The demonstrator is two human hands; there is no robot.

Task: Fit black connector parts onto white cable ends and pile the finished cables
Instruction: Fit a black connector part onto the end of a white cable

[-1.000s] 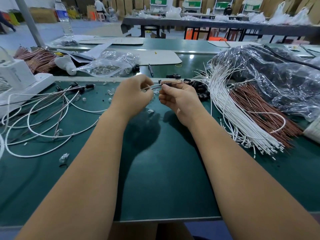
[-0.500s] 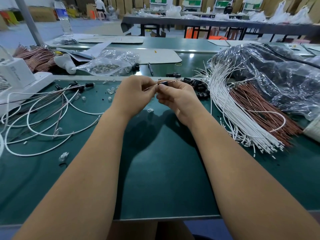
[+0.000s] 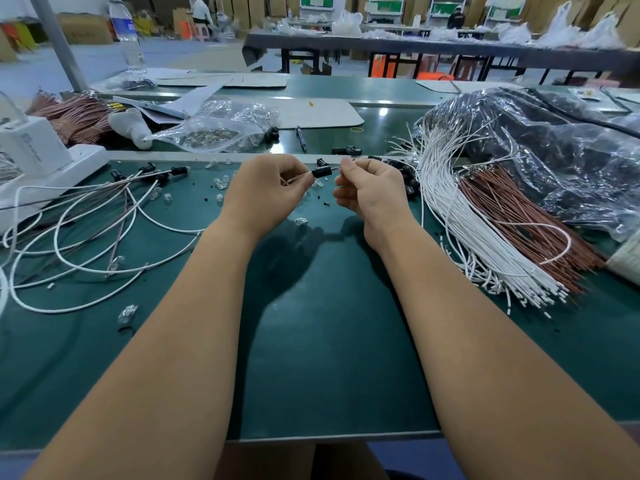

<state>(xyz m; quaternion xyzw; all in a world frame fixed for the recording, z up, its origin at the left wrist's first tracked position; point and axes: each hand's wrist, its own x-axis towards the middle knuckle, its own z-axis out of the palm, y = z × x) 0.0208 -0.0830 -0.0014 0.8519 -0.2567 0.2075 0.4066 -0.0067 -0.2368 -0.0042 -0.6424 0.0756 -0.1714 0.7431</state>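
My left hand (image 3: 268,194) pinches a small black connector part (image 3: 321,172) at its fingertips, above the green mat (image 3: 325,323). A thin wire end runs from the connector to my right hand (image 3: 372,194), which pinches it between thumb and forefinger. Loose black connector parts (image 3: 408,176) lie just behind my right hand. A thick bundle of white cables (image 3: 460,216) fans out on the right, with brown wires (image 3: 519,216) beside it. Finished white cables with black ends (image 3: 86,237) lie in loops on the left.
Small clear bulbs (image 3: 221,183) are scattered over the mat. A white device (image 3: 38,161) stands at the left edge. Clear plastic bags (image 3: 221,128) and a large crinkled bag (image 3: 554,147) sit behind and right. A pen (image 3: 300,137) and water bottle (image 3: 126,32) stand farther back.
My hands have drawn a little apart. The black connector part now shows on the wire between them, held at my left fingertips.
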